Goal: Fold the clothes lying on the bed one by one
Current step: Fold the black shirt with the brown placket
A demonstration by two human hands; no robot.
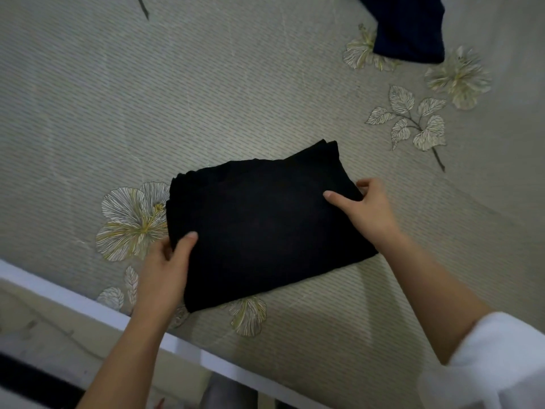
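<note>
A black garment (262, 222), folded into a thick rectangle, lies on the bed (206, 98) near its front edge. My left hand (165, 267) grips the garment's left edge, thumb on top and fingers tucked underneath. My right hand (368, 211) grips the right edge the same way, thumb pressed on the cloth and fingers curled behind it. The fold sits slightly askew, its right side farther from me.
A dark navy garment (410, 28) lies at the far right of the bed. The bedsheet is beige with printed flowers and leaves. The white bed edge (88, 305) runs diagonally along the lower left, with floor beyond it.
</note>
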